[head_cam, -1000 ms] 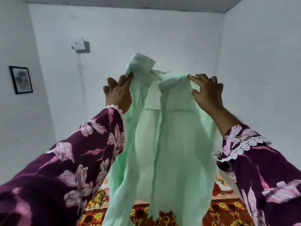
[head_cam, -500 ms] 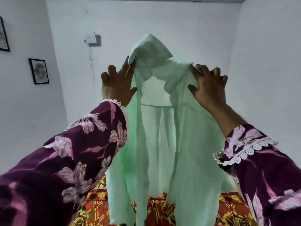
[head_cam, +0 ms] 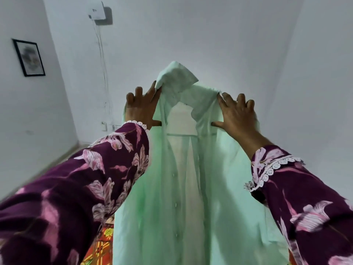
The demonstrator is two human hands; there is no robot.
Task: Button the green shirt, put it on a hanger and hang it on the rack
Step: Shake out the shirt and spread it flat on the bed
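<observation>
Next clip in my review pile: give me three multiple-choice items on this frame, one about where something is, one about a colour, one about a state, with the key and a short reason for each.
1. Where does the framed picture hang?
A. On the left wall
B. On the right wall
C. On the ceiling

2. What colour are the sleeves of the person holding the shirt?
A. Plain white
B. Dark purple with pink flowers
C. Yellow stripes

3. What is the state of the green shirt front?
A. Buttoned to the collar
B. Open, unbuttoned
C. Folded flat on a bed

Key:
1 A: the black frame sits on the wall at the left edge of the view.
2 B: both forearms show purple floral cloth with white lace cuffs.
3 B: the left hand and right hand hold the shoulders up, and the two front edges hang apart, with the row of buttons free on one edge.
</observation>
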